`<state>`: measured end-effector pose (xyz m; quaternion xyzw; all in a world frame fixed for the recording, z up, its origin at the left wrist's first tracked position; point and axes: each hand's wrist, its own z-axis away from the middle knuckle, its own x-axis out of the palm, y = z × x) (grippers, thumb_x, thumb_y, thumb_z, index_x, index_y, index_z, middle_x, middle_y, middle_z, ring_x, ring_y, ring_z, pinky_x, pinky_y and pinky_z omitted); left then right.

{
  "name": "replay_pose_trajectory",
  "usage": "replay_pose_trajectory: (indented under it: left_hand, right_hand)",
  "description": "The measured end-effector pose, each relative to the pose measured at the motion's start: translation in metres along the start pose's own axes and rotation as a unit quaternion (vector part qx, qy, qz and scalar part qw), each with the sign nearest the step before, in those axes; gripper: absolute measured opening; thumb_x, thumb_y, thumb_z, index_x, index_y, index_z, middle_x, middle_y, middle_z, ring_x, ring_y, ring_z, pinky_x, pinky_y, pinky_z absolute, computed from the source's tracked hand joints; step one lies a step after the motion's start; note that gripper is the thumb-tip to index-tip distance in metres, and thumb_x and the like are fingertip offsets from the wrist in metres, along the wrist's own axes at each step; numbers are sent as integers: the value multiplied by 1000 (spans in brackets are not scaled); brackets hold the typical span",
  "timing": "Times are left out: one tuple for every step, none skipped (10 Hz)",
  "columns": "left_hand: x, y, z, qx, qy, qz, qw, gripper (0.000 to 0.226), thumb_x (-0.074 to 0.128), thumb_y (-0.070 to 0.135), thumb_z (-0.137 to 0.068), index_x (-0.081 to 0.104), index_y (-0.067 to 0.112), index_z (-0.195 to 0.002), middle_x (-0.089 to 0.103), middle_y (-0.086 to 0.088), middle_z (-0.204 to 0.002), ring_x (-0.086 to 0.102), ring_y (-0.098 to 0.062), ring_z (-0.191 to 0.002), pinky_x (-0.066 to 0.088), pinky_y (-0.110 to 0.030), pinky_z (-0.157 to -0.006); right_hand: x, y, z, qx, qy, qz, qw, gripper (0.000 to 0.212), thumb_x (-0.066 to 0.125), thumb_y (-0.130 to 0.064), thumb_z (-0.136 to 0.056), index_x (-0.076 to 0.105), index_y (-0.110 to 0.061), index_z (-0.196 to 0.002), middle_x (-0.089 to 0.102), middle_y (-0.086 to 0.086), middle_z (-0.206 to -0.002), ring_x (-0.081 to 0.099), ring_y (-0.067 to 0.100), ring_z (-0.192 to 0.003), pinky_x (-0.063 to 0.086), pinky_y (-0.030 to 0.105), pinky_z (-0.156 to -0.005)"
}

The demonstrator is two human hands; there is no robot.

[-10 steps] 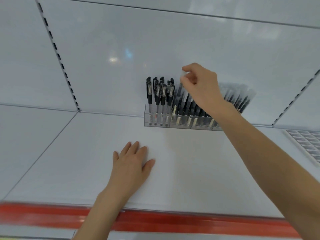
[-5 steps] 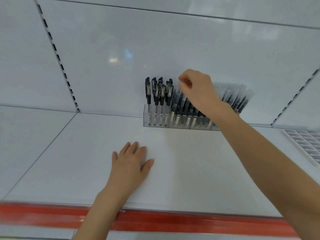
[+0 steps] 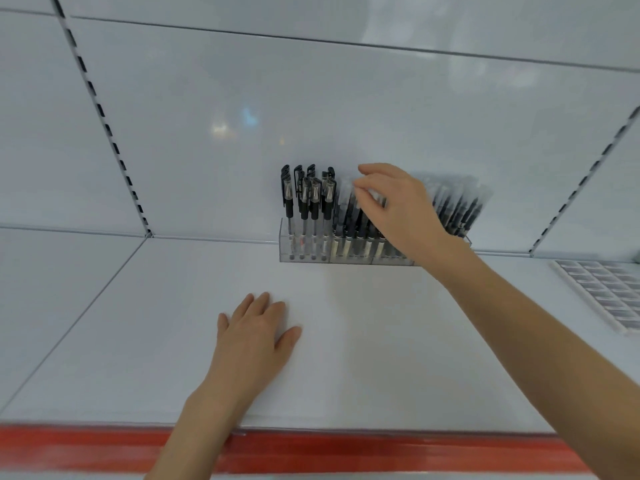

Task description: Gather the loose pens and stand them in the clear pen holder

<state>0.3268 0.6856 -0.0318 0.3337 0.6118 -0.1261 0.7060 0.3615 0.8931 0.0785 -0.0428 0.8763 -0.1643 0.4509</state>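
Since a second before, the right hand (image 3: 398, 206) had sunk onto the tops of the pens (image 3: 313, 202) standing in the pen holder (image 3: 304, 252). Its fingers were curled, but whether they pinched a pen could not be told. Its wrist hid the holder's right end. In front of the holder, the left hand (image 3: 256, 337) lay flat and released on the shelf (image 3: 381, 341). Right of the holder lay a grid tray (image 3: 602, 296).

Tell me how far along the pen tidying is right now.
Nearly done. Black-capped pens stand upright in the left compartment of the clear pen holder, and more lean in the others. The right hand appears to pinch a clear-capped pen at its top. The left hand rests flat on the shelf, where no loose pens show, so little seems left.
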Motion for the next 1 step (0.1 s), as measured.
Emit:
replay_pose_trajectory:
  left_hand:
    - [-1, 0, -1, 3, 12, -16, 1000, 50, 35, 47, -94, 36, 22, -138, 23, -2, -154, 16, -21, -143, 20, -43, -112]
  right_hand:
    - [-24, -2, 20, 42, -64, -23, 997, 29, 51, -23, -92, 59, -15, -119, 60, -2, -124, 52, 11, -115, 33, 10, -90]
